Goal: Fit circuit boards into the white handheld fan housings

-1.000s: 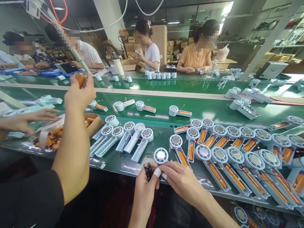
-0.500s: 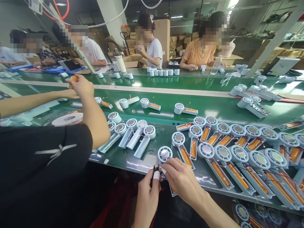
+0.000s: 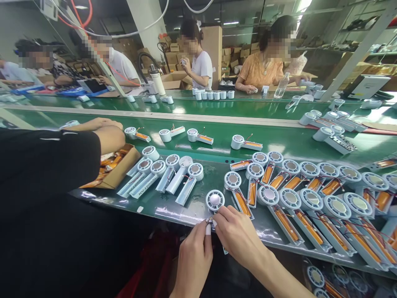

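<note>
My left hand (image 3: 196, 252) and my right hand (image 3: 237, 234) meet at the front edge of the bench, fingertips nearly touching. Pinched in the left is a small dark circuit board (image 3: 210, 222), mostly covered by fingers; a white wrap sits on one fingertip. The right fingers are closed against it, and what they grip is hidden. Just beyond my fingertips lies the round head of a handheld fan (image 3: 215, 200), its handle mostly under my right hand. To the right are many open fans (image 3: 290, 199) with orange batteries and thin wires in their handles.
Left of centre lie several fans (image 3: 157, 167) with closed handles. A co-worker's arm (image 3: 107, 134) reaches over a cardboard box (image 3: 120, 167) of orange batteries. Beyond, a green conveyor belt (image 3: 201, 118) carries spaced-out fans (image 3: 237, 142). Other people sit across the line.
My hands have closed together, covering more of the circuit board. The co-worker's arm at left has come down and back, and a box of batteries now shows there. Belt fans have shifted slightly right.
</note>
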A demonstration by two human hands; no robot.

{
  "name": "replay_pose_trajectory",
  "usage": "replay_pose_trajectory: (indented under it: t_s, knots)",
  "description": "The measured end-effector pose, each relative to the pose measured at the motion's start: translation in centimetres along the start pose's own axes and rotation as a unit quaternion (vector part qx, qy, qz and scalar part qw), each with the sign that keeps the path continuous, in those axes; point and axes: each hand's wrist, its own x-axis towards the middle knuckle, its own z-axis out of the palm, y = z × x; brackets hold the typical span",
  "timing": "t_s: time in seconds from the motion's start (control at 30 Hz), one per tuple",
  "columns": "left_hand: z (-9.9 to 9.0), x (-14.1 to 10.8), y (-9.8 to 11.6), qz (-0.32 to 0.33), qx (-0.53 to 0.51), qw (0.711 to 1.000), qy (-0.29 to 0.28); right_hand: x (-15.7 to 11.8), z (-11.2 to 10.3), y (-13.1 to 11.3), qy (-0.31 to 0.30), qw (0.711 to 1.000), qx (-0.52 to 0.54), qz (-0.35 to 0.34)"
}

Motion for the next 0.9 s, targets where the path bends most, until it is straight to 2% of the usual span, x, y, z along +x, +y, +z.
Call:
replay_pose_trajectory:
  t_s: [0.2, 0.37, 0.43, 0.5, 0.63, 0.8, 0.9]
  knots:
    - [0.0, 0.0, 0.6, -0.003, -0.003, 1.0, -0.021, -0.2, 0.4, -0.4, 0.014, 1.0, 0.017, 0.018]
    - [0.4, -0.4, 0.1, 0.02, 0.05, 0.999, -0.002, -0.4, 1.5, -0.8, 0.006, 1.0, 0.008, 0.022]
    - [0.2, -0.2, -0.1, 0.029, 0.051, 0.998, -0.012, -0.3, 1.2, -0.5, -0.016, 0.999, 0.045, 0.026]
    - [-0.3, 0.2, -0.2, 0.041, 0.036, 0.997, -0.046, -0.2, 0.6, 0.1, -0.038, 0.992, 0.114, 0.043]
    - [-1.5, 1.2, 0.1, 0.071, 0.007, 0.99, -0.122, 0.2, -0.9, 1.9, -0.063, 0.957, 0.269, 0.083]
    - [-2.4, 1.8, 0.2, 0.105, 0.007, 0.981, -0.161, 0.2, -1.0, 3.4, -0.087, 0.941, 0.327, -0.013]
    - [-2.5, 2.0, 0.1, 0.12, 0.016, 0.98, -0.159, 0.0, -0.5, 3.2, -0.078, 0.949, 0.304, -0.029]
